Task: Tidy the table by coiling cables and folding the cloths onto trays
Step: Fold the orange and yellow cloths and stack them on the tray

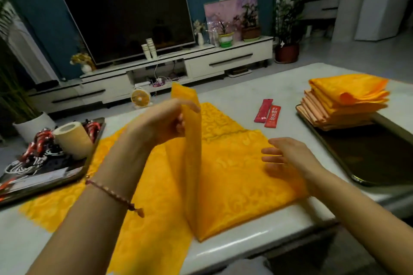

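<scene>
A large yellow patterned cloth (pixel 232 176) lies spread over the middle of the white table (pixel 243 94). My left hand (pixel 161 120) pinches one edge of it and holds that part lifted, so a tall upright fold stands over the cloth. To the right, my right hand (pixel 288 158) lies on the cloth with straight fingers pointing left. A dark tray (pixel 368 158) at the right carries a stack of folded yellow and orange cloths (pixel 344 100). On the tray at the left (pixel 44 182) lie white and red-black cables (pixel 35 152).
A roll of beige tape (pixel 73 138) lies on the left tray beside the cables. Two red sachets (pixel 268 114) rest on the table beyond the cloth. The near table edge runs under my forearms. A TV and a low white cabinet stand behind the table.
</scene>
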`<state>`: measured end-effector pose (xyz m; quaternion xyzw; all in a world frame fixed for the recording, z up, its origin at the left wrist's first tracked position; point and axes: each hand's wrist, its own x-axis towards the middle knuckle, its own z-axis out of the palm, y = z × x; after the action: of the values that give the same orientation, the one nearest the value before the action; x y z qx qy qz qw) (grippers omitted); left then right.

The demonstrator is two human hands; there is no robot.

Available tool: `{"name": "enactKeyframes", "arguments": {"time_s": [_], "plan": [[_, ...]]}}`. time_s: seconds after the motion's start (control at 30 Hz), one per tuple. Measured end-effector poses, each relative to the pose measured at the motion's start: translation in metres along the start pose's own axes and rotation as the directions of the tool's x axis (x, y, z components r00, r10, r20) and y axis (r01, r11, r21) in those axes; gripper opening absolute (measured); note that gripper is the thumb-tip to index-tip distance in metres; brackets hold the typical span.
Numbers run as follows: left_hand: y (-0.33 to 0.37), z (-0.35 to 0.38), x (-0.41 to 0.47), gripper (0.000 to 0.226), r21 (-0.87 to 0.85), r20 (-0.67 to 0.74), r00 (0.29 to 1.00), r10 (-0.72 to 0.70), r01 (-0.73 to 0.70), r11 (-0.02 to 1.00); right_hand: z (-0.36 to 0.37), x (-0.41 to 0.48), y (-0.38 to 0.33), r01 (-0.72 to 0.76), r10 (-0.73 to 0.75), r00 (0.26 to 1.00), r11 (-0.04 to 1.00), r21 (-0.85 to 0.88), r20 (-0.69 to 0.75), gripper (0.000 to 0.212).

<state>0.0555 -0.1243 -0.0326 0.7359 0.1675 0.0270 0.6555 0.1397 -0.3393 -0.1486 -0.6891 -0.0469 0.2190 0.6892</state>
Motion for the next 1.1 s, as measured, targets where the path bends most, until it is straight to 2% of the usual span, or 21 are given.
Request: {"name": "enactKeyframes", "arguments": {"time_s": [0.07, 0.13, 0.17, 0.23, 0.27, 0.3, 0.33, 0.4, 0.47, 0.57, 0.63, 0.8, 0.83, 0.9, 0.93, 0.97, 1.03, 1.1], "plan": [[-0.008, 0.051, 0.011, 0.047, 0.194, 0.065, 0.997, -0.03, 0.017, 0.981, -0.02, -0.002, -0.008, -0.191, 0.185, 0.981, 0.972, 0.138, 0.056, 0.031], [-0.032, 0.096, 0.021, 0.039, 0.332, 0.129, 0.986, -0.102, 0.054, 0.942, -0.026, -0.004, -0.006, -0.296, 0.283, 0.955, 0.933, 0.203, 0.089, 0.044], [-0.044, 0.119, 0.03, 0.032, 0.304, 0.166, 0.975, -0.148, 0.092, 0.948, -0.034, -0.002, -0.006, -0.311, 0.298, 0.95, 0.934, 0.176, 0.095, 0.052], [-0.068, 0.135, 0.033, 0.04, 0.29, 0.215, 0.955, -0.204, 0.137, 0.947, -0.039, 0.0, -0.006, -0.343, 0.335, 0.936, 0.937, 0.066, 0.113, 0.066], [-0.076, 0.134, 0.031, 0.042, 0.291, 0.197, 0.964, -0.178, 0.116, 0.95, -0.041, 0.002, -0.007, -0.336, 0.339, 0.936, 0.941, -0.049, 0.098, 0.07], [-0.085, 0.136, 0.03, 0.039, 0.284, 0.146, 0.985, -0.094, 0.049, 0.958, -0.046, 0.006, -0.006, -0.304, 0.322, 0.945, 0.93, -0.206, 0.06, 0.072], [-0.09, 0.128, 0.025, 0.034, 0.33, 0.075, 0.997, 0.019, -0.043, 0.943, -0.044, 0.008, -0.004, -0.245, 0.27, 0.963, 0.903, -0.353, 0.022, 0.07], [-0.101, 0.109, 0.015, 0.022, 0.508, -0.026, 0.965, 0.26, -0.211, 0.835, -0.04, 0.011, 0.003, -0.066, 0.078, 0.997, 0.816, -0.575, -0.004, 0.052], [-0.111, 0.091, -0.001, 0.016, 0.626, -0.007, 0.92, 0.393, -0.302, 0.719, -0.035, 0.013, 0.009, 0.065, -0.053, 0.998, 0.756, -0.652, 0.039, 0.038], [-0.126, 0.074, -0.015, 0.025, 0.753, 0.045, 0.872, 0.487, -0.351, 0.557, -0.033, 0.016, 0.011, 0.157, -0.191, 0.981, 0.686, -0.711, 0.032, 0.036], [-0.134, 0.07, -0.014, 0.036, 0.806, 0.07, 0.866, 0.494, -0.341, 0.484, -0.038, 0.018, 0.011, 0.186, -0.246, 0.969, 0.621, -0.762, 0.036, 0.031], [-0.164, 0.071, -0.005, 0.055, 0.931, 0.14, 0.943, 0.303, -0.23, 0.284, -0.04, 0.013, 0.03, 0.146, -0.255, 0.967, 0.52, -0.841, 0.01, 0.026], [-0.17, 0.072, -0.003, 0.056, 0.938, 0.137, 0.95, 0.28, -0.215, 0.27, -0.039, 0.01, 0.035, 0.146, -0.301, 0.953, 0.428, -0.892, 0.012, 0.025], [-0.178, 0.073, -0.001, 0.058, 0.941, 0.112, 0.954, 0.276, -0.192, 0.279, -0.037, 0.008, 0.041, 0.136, -0.43, 0.9, 0.12, -0.983, 0.072, 0.021], [-0.18, 0.073, 0.0, 0.058, 0.939, 0.108, 0.952, 0.285, -0.192, 0.285, -0.036, 0.007, 0.044, 0.113, -0.468, 0.878, 0.001, -0.994, 0.099, 0.023], [-0.181, 0.072, 0.001, 0.058, 0.938, 0.103, 0.948, 0.3, -0.193, 0.287, -0.036, 0.007, 0.045, 0.091, -0.489, 0.866, -0.047, -0.995, 0.103, 0.027], [-0.184, 0.072, 0.002, 0.057, 0.937, 0.104, 0.942, 0.32, -0.201, 0.287, -0.034, 0.006, 0.043, 0.078, -0.53, 0.845, -0.01, -0.997, 0.071, 0.039], [-0.185, 0.071, 0.001, 0.057, 0.933, 0.105, 0.94, 0.325, -0.206, 0.295, -0.025, 0.002, 0.038, 0.174, -0.616, 0.783, 0.078, -0.982, 0.09, 0.046]]}}
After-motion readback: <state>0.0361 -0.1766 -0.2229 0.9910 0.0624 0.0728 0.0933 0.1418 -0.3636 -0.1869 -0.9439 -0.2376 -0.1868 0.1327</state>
